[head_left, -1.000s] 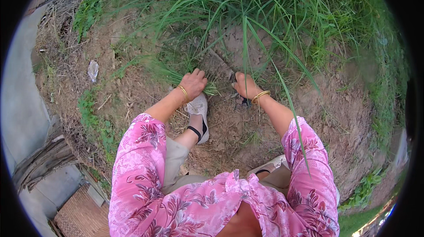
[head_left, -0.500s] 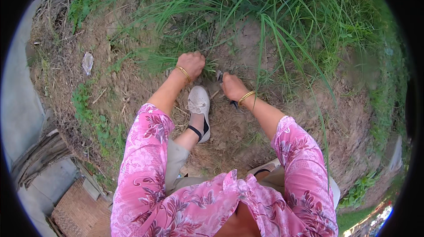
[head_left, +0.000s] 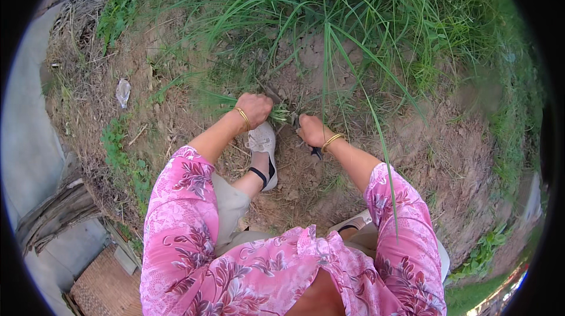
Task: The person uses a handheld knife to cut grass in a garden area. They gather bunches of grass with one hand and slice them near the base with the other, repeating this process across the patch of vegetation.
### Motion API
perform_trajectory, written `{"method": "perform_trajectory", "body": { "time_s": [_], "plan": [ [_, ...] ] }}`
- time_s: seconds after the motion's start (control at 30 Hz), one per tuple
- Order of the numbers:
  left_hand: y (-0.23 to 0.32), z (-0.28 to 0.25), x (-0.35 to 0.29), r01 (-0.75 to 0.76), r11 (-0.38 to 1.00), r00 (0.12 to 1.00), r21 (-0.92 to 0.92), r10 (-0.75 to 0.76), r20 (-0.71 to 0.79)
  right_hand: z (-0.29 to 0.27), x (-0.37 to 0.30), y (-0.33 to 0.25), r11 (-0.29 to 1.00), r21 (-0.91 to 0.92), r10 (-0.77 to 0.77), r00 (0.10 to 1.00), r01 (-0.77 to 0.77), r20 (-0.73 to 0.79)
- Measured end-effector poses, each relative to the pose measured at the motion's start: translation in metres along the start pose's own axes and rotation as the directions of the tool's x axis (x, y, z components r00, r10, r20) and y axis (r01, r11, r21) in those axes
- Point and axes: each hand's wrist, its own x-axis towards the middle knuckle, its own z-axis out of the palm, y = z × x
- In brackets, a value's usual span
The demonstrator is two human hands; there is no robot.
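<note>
Left hand point(head_left: 254, 110) clamps grass point(head_left: 279, 114); right hand point(head_left: 313, 131), at its four o'clock, grips dark-handled tool point(head_left: 316, 153).
Likely light, limp; best held low.

The right hand point(head_left: 313, 131) hides most of a dark-ended tool point(head_left: 316, 153), its kind unclear.

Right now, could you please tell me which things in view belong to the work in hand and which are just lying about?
Apparently in use:
grass bunch, in the left hand
dark-ended tool, in the right hand

Just lying about:
clear crumpled scrap, perhaps plastic
weathered wood, lower left
</note>
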Motion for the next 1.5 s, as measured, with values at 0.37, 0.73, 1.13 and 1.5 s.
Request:
{"method": "perform_trajectory", "body": {
  "time_s": [0.37,0.73,1.13,1.5],
  "plan": [
    [-0.077,-0.046,0.092,0.19,0.972,0.974,0.135,-0.17,-0.146,-0.061,0.071,-0.008,0.964,0.265,0.082,0.968,-0.016,-0.239],
    [-0.086,-0.024,0.083,0.106,0.994,0.972,0.014,-0.101,-0.21,-0.071,0.113,-0.058,0.808,0.565,0.185,0.982,-0.165,0.022],
    [-0.058,0.014,-0.025,0.08,0.99,0.993,-0.119,-0.089,-0.077,-0.044,0.043,-0.022,0.974,0.209,0.08,0.996,-0.084,0.028],
    [-0.102,0.028,0.014,0.039,0.981,0.903,0.19,0.047,-0.426,-0.066,0.053,-0.052,0.96,0.268,0.096,0.995,-0.083,-0.034]
  ]
}}
